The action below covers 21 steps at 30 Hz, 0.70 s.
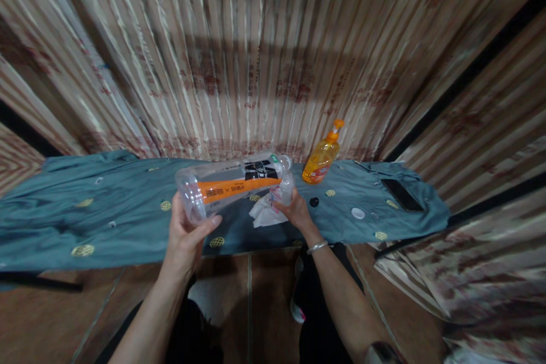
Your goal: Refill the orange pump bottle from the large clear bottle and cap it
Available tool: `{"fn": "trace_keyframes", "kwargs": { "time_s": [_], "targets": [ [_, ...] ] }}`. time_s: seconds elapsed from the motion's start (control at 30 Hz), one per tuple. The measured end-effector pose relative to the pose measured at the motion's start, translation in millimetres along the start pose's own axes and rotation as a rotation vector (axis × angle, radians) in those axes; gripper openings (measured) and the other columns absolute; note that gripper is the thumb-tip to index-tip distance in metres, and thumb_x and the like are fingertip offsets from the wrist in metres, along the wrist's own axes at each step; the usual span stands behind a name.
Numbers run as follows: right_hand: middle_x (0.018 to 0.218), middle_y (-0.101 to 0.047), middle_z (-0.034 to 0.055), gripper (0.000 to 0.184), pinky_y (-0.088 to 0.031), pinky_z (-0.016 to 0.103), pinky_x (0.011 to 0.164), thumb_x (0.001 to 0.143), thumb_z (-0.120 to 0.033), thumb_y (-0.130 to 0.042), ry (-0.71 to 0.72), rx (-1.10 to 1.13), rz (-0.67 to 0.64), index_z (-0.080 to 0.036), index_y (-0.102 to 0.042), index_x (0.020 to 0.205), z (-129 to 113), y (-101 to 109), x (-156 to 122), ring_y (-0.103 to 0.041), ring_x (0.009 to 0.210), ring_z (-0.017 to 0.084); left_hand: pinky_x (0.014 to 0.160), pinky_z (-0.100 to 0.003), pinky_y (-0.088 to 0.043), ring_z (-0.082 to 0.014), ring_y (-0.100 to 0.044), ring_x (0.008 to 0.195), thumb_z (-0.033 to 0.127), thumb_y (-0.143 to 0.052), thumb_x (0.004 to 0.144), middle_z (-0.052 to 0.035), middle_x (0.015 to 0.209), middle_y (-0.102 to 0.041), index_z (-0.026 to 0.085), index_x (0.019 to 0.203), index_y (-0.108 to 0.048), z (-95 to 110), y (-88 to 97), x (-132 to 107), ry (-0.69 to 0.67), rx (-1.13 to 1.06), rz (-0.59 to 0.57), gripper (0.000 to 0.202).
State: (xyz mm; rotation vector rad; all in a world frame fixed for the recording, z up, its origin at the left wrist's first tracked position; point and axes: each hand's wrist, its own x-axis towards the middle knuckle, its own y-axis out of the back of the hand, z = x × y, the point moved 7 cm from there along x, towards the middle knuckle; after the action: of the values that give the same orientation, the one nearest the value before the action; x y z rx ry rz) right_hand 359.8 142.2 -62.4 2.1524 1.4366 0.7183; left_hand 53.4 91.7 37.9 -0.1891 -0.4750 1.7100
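My left hand (pixel 186 233) grips the base of a large clear plastic bottle (pixel 232 183) with an orange and black label. The bottle is tipped on its side, its neck pointing right toward a small clear bottle (pixel 286 189). My right hand (pixel 295 210) is closed around that small bottle and holds it upright just above the teal cloth (pixel 106 205). A crumpled white tissue (pixel 264 213) lies on the cloth beside my right hand. I wear a silver bracelet on my right wrist.
An orange pump bottle (pixel 322 157) stands at the back of the cloth-covered table. A black phone (pixel 401 194), a small black cap (pixel 314 202) and a white cap (pixel 358 213) lie to the right. Patterned curtains hang behind. The floor is brown tile.
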Motion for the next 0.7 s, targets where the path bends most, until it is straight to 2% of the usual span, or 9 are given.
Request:
{"fn": "trace_keyframes", "kwargs": {
  "time_s": [0.4, 0.7],
  "targets": [
    [0.102, -0.083, 0.0032, 0.049, -0.065, 0.037, 0.083, 0.076, -0.037, -0.088, -0.004, 0.029, -0.004, -0.025, -0.067, 0.119, -2.4, 2.4, -1.8, -0.082, 0.103, 0.030, 0.125, -0.056, -0.045, -0.0289, -0.075, 0.113, 0.029, -0.108, 0.044, -0.0051, 0.121, -0.081, 0.028, 0.124, -0.073, -2.1, 1.1, 0.0, 0.023, -0.021, 0.014, 0.087],
    [0.106, -0.083, 0.0049, 0.049, -0.065, 0.037, 0.086, 0.077, -0.034, -0.088, 0.011, 0.040, -0.010, -0.024, -0.065, 0.120, -2.6, 1.7, -1.6, -0.082, 0.106, 0.030, 0.118, -0.053, -0.051, -0.0319, -0.076, 0.113, 0.032, -0.108, 0.043, -0.0072, 0.122, -0.079, 0.026, 0.130, -0.069, -3.3, 2.6, 0.3, 0.020, -0.003, 0.017, 0.095]
  ]
}}
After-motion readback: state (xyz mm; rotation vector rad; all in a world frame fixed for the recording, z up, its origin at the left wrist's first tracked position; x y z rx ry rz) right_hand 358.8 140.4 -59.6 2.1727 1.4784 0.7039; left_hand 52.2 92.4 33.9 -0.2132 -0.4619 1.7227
